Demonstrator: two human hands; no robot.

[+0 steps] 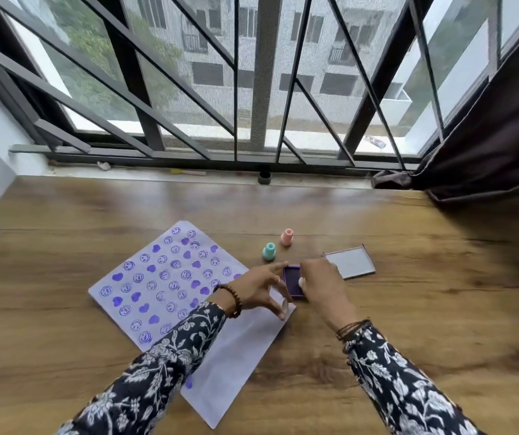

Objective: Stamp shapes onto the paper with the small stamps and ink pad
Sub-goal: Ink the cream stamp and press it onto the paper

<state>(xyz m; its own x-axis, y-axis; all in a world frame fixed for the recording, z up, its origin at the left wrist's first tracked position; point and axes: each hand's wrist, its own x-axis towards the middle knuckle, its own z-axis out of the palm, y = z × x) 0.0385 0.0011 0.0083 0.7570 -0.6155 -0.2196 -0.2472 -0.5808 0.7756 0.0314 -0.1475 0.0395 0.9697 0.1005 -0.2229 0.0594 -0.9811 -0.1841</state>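
1. Your left hand, fingers spread, steadies the ink pad lying between both hands.
2. Your right hand pinches a small white stamp onto it; press squarely.
3. Lift straight up, then aim at bare paper beneath your left wrist.

Paper lay on the counter, left of centre. Ink pad sat just off the paper's right edge, its lid further right. Two stamps stood behind the pad, near the paper's far corner. Window behind the counter.
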